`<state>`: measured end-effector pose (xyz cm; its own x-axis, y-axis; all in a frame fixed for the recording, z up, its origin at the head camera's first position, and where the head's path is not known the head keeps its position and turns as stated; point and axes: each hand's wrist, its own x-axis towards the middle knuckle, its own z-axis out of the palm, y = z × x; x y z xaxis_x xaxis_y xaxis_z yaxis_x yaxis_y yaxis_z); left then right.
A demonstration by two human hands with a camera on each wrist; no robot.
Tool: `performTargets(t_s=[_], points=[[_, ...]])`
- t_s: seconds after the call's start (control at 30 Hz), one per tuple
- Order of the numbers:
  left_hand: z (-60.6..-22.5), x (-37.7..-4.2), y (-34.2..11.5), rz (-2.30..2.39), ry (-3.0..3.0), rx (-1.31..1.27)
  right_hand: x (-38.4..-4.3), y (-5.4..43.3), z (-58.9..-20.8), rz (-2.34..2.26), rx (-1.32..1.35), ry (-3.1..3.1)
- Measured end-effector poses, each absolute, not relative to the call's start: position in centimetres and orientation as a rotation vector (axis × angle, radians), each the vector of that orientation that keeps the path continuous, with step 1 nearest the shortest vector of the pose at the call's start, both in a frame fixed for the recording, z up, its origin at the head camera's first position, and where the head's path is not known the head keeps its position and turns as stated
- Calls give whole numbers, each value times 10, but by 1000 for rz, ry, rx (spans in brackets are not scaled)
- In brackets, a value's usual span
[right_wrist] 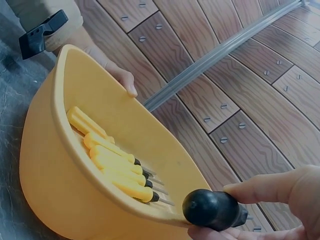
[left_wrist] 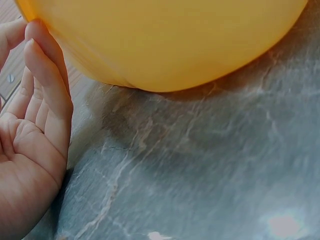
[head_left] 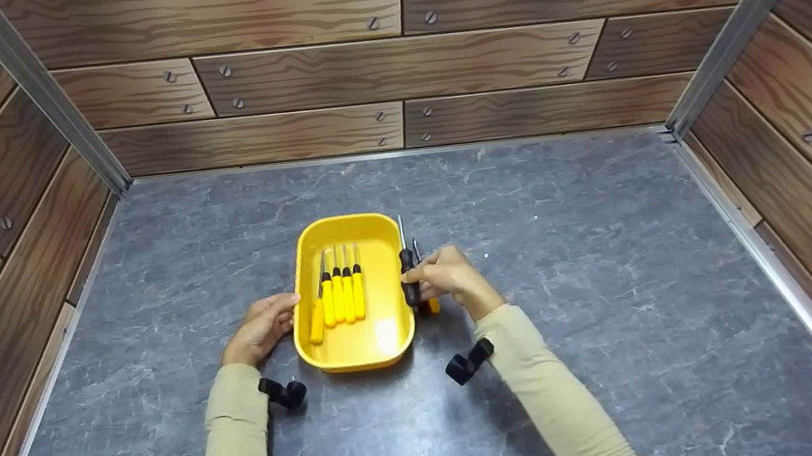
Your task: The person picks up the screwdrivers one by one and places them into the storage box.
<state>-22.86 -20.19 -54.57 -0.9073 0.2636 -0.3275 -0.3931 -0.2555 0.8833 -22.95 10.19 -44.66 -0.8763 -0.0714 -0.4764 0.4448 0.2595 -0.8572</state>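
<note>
A yellow plastic tub (head_left: 392,343) stands on the floor panel, with several yellow-handled screwdrivers (head_left: 339,299) lying side by side inside it. The left hand (head_left: 260,330) pinches the tub's left rim, thumb over the edge, as the right wrist view also shows. Between thumb and fingers the right hand (head_left: 449,276) holds a black-handled screwdriver (head_left: 409,277) at the tub's right rim, its metal shaft pointing away from the person. In the right wrist view the handle's rounded end (right_wrist: 200,207) faces the camera. Partly hidden behind the right hand lies a tool with an orange end (head_left: 431,305).
Grey marbled surface (head_left: 592,276) extends around the tub. Wood-patterned walls (head_left: 397,70) with metal corner strips (head_left: 45,100) enclose the back and both sides.
</note>
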Motion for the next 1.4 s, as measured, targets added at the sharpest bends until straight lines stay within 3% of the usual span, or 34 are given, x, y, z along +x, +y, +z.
performTargets(t_s=[1.4], points=[[-544,-228,-202,2206,1585,-172,-232,76,-441,-1533,335,2210]])
